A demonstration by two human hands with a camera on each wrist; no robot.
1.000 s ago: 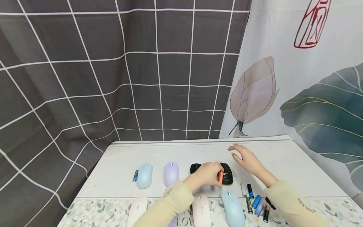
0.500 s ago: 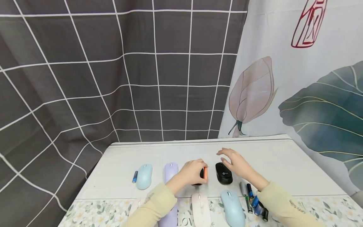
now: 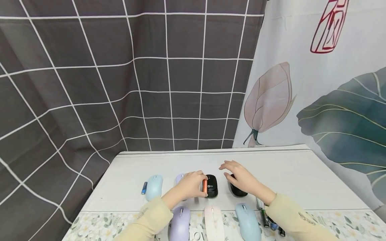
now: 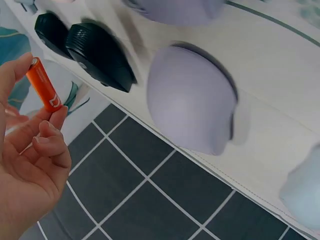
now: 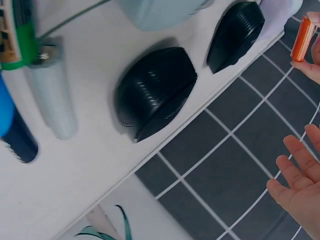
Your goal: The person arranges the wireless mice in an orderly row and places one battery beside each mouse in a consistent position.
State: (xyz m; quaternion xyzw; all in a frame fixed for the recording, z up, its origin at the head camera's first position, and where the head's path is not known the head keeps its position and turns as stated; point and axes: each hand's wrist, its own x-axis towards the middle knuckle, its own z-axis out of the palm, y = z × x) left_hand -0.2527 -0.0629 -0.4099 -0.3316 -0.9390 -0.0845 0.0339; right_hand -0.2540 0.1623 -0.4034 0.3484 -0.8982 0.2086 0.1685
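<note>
An orange battery [image 4: 45, 86] is pinched between the thumb and a fingertip of my left hand [image 3: 190, 184]. In the head view this hand is at the left side of a black mouse [image 3: 212, 186], in front of the far purple mouse [image 3: 179, 177], which it mostly covers. My right hand [image 3: 242, 178] hovers with loose, spread fingers and holds nothing. It overlaps the second black mouse [image 3: 237, 192] in the head view; the right wrist view has that black mouse [image 5: 157, 92] in full, apart from the fingers.
A light blue mouse [image 3: 154, 187] with a blue battery [image 3: 144, 188] beside it is at the left. Nearer stand a purple mouse [image 3: 180, 223], a pinkish-white mouse [image 3: 214, 223] and another light blue mouse [image 3: 248, 222]. Several batteries [image 3: 264, 219] lie partly under the right sleeve.
My left hand has moved left with the orange battery, from the right black mouse, past the left one, to the purple mouse. My right hand has also shifted left, over the right black mouse.
</note>
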